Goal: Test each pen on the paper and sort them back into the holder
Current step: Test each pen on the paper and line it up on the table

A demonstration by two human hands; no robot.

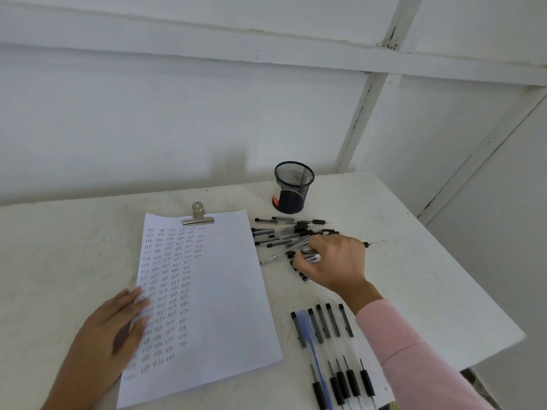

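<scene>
A white paper sheet (219,291) under a metal clip (198,216) lies in front of me, its left half filled with small pen marks. My left hand (114,329) rests flat on the sheet's left edge. To the right, a loose pile of black-capped pens (284,236) lies on the table. My right hand (334,261) is over that pile, fingers curled round a pen whose tip sticks out to the right. A black mesh holder (293,187) stands behind the pile and looks empty. Several pens (328,344) lie in a neat row near me.
The white table (414,276) ends in an edge at the right and sits in a corner of white panelled walls (177,113). A pink sleeve covers my right forearm.
</scene>
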